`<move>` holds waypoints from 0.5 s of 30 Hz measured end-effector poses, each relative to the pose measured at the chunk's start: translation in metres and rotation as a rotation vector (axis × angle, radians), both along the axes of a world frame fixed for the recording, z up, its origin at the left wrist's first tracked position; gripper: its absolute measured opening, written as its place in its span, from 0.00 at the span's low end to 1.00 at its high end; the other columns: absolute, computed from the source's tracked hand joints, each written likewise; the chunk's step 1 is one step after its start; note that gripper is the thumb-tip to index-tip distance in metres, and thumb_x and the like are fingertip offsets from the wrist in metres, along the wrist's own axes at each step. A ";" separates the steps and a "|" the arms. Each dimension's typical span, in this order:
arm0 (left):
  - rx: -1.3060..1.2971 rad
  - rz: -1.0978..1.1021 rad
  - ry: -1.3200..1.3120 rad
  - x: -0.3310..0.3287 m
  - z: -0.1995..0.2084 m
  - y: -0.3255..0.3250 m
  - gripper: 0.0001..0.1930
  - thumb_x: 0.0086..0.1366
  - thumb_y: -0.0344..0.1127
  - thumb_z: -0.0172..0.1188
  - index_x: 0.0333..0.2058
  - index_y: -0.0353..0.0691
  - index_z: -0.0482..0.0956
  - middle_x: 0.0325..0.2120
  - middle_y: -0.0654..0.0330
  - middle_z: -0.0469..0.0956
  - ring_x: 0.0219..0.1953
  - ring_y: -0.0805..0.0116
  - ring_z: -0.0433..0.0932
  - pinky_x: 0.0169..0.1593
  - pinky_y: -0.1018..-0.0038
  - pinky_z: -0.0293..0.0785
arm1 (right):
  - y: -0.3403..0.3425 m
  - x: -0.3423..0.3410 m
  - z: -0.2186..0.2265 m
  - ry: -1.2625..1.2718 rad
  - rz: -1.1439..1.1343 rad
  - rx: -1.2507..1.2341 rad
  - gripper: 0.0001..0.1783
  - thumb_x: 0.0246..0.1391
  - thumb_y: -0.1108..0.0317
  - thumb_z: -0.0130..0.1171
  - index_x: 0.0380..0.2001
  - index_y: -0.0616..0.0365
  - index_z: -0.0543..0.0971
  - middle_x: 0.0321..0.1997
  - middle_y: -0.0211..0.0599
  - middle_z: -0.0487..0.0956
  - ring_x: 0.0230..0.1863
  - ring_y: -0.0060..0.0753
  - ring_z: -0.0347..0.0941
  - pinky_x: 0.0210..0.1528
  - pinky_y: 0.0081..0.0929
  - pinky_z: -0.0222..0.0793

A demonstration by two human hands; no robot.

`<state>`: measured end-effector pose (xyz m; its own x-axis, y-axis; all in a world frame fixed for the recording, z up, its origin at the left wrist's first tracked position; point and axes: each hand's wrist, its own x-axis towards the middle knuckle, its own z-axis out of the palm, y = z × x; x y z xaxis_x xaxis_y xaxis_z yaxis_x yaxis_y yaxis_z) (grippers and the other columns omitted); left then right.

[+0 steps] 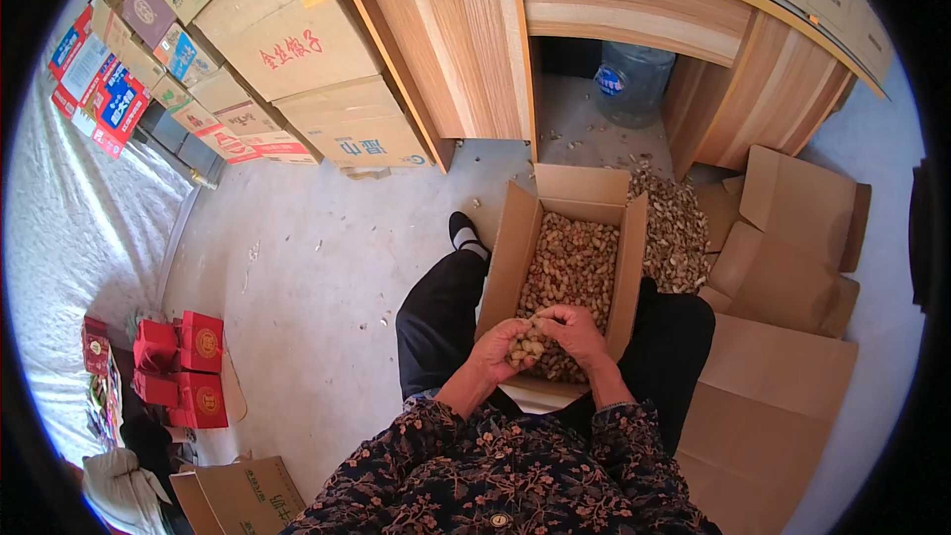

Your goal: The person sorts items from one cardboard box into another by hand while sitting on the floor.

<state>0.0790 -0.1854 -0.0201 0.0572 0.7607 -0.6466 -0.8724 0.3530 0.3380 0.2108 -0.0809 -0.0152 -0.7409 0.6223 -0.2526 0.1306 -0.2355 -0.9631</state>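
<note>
An open cardboard box [515,238] full of peanuts in their shells [575,263] rests between my knees. My left hand [495,349] is cupped at the box's near edge, holding a handful of peanuts [527,345]. My right hand [575,329] is right beside it, fingers curled over the same handful, pinching a shell at the top. Both hands touch each other over the box. My dark trouser legs flank the box, one foot in a black shoe [464,231] stretched out ahead.
More peanuts [676,228] lie heaped on the floor right of the box, beside flattened cardboard sheets [792,238]. A wooden counter [594,20] with a water jug [632,79] beneath stands ahead. Stacked cartons [297,59] fill the left; red gift boxes [188,367] sit lower left.
</note>
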 end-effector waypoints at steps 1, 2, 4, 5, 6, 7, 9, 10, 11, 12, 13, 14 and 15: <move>0.011 0.004 0.012 0.000 -0.001 0.000 0.08 0.53 0.37 0.55 0.32 0.44 0.73 0.28 0.65 0.75 0.28 0.72 0.73 0.23 0.77 0.69 | 0.000 0.000 -0.003 -0.025 0.013 0.032 0.11 0.46 0.66 0.56 0.28 0.64 0.77 0.27 0.29 0.76 0.28 0.19 0.69 0.31 0.19 0.65; 0.010 0.004 0.011 0.000 -0.002 -0.001 0.08 0.53 0.37 0.55 0.32 0.44 0.73 0.28 0.65 0.75 0.28 0.72 0.73 0.23 0.77 0.69 | 0.001 0.001 -0.004 -0.026 0.012 0.031 0.11 0.46 0.66 0.56 0.28 0.64 0.77 0.27 0.29 0.76 0.28 0.19 0.69 0.31 0.19 0.65; -0.025 0.001 0.074 0.001 -0.002 -0.002 0.07 0.52 0.36 0.56 0.31 0.44 0.73 0.27 0.66 0.75 0.27 0.73 0.73 0.22 0.77 0.69 | 0.003 0.001 -0.003 -0.128 0.052 0.157 0.12 0.44 0.65 0.57 0.28 0.65 0.78 0.26 0.29 0.76 0.28 0.19 0.69 0.31 0.19 0.65; -0.026 0.001 0.072 0.001 -0.001 -0.001 0.07 0.52 0.36 0.56 0.31 0.44 0.73 0.27 0.66 0.75 0.27 0.73 0.73 0.22 0.77 0.69 | 0.003 0.001 -0.003 -0.130 0.052 0.156 0.12 0.44 0.65 0.57 0.28 0.65 0.78 0.26 0.29 0.76 0.28 0.19 0.69 0.31 0.19 0.65; -0.044 -0.008 0.075 0.001 0.000 0.000 0.06 0.52 0.35 0.55 0.30 0.44 0.72 0.25 0.65 0.74 0.25 0.72 0.73 0.20 0.76 0.70 | 0.003 0.001 -0.001 -0.145 0.061 0.139 0.12 0.43 0.65 0.57 0.28 0.64 0.78 0.26 0.30 0.76 0.28 0.19 0.69 0.31 0.20 0.65; -0.062 -0.018 0.078 0.001 0.002 0.001 0.05 0.52 0.35 0.55 0.29 0.44 0.72 0.23 0.64 0.74 0.22 0.71 0.74 0.18 0.76 0.70 | 0.003 0.000 -0.001 -0.160 0.070 0.122 0.13 0.42 0.65 0.57 0.28 0.64 0.78 0.26 0.30 0.76 0.28 0.19 0.69 0.31 0.21 0.65; -0.106 -0.010 0.122 0.004 0.008 0.003 0.05 0.52 0.34 0.55 0.28 0.44 0.72 0.23 0.64 0.74 0.22 0.71 0.73 0.18 0.76 0.70 | 0.006 0.001 0.000 -0.182 0.090 0.136 0.12 0.42 0.65 0.56 0.28 0.64 0.78 0.26 0.31 0.76 0.28 0.20 0.69 0.31 0.21 0.65; -0.149 -0.001 0.168 0.005 0.010 0.004 0.05 0.52 0.34 0.55 0.28 0.43 0.72 0.22 0.64 0.74 0.22 0.71 0.73 0.18 0.76 0.70 | 0.007 0.001 0.002 -0.202 0.110 0.150 0.12 0.42 0.65 0.56 0.28 0.63 0.78 0.25 0.32 0.76 0.28 0.20 0.69 0.31 0.21 0.65; -0.149 0.000 0.167 0.005 0.009 0.003 0.05 0.52 0.34 0.55 0.28 0.43 0.72 0.22 0.64 0.74 0.22 0.71 0.73 0.18 0.76 0.70 | 0.006 0.001 0.004 -0.203 0.110 0.151 0.12 0.42 0.65 0.56 0.28 0.63 0.78 0.25 0.32 0.76 0.28 0.20 0.69 0.31 0.21 0.65; -0.142 -0.025 0.171 0.003 0.007 0.003 0.05 0.51 0.34 0.56 0.28 0.43 0.72 0.21 0.64 0.73 0.22 0.71 0.73 0.18 0.76 0.70 | 0.005 0.000 0.007 -0.196 0.100 0.174 0.10 0.43 0.67 0.55 0.27 0.64 0.78 0.22 0.27 0.74 0.25 0.17 0.65 0.27 0.19 0.62; -0.133 -0.050 0.174 0.002 0.004 0.003 0.05 0.50 0.34 0.56 0.27 0.43 0.72 0.21 0.64 0.73 0.21 0.71 0.72 0.19 0.75 0.70 | 0.004 0.000 0.009 -0.189 0.090 0.198 0.09 0.44 0.68 0.55 0.25 0.64 0.78 0.20 0.23 0.71 0.22 0.13 0.62 0.22 0.17 0.58; -0.132 -0.049 0.173 0.001 0.000 0.003 0.05 0.50 0.34 0.56 0.27 0.43 0.72 0.21 0.64 0.73 0.21 0.71 0.72 0.19 0.75 0.70 | 0.004 0.000 0.008 -0.190 0.090 0.200 0.09 0.44 0.68 0.55 0.25 0.64 0.78 0.20 0.23 0.71 0.22 0.13 0.62 0.22 0.17 0.58; -0.144 -0.050 0.194 0.001 -0.004 0.003 0.05 0.49 0.33 0.57 0.27 0.43 0.72 0.20 0.64 0.73 0.21 0.71 0.72 0.18 0.75 0.69 | 0.004 -0.001 0.004 -0.180 0.101 0.200 0.09 0.44 0.68 0.54 0.25 0.64 0.77 0.19 0.23 0.71 0.21 0.13 0.62 0.22 0.17 0.58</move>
<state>0.0798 -0.1825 -0.0242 -0.0434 0.6589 -0.7509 -0.7761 0.4511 0.4406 0.2102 -0.0773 -0.0112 -0.7561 0.5982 -0.2654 0.3169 -0.0202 -0.9483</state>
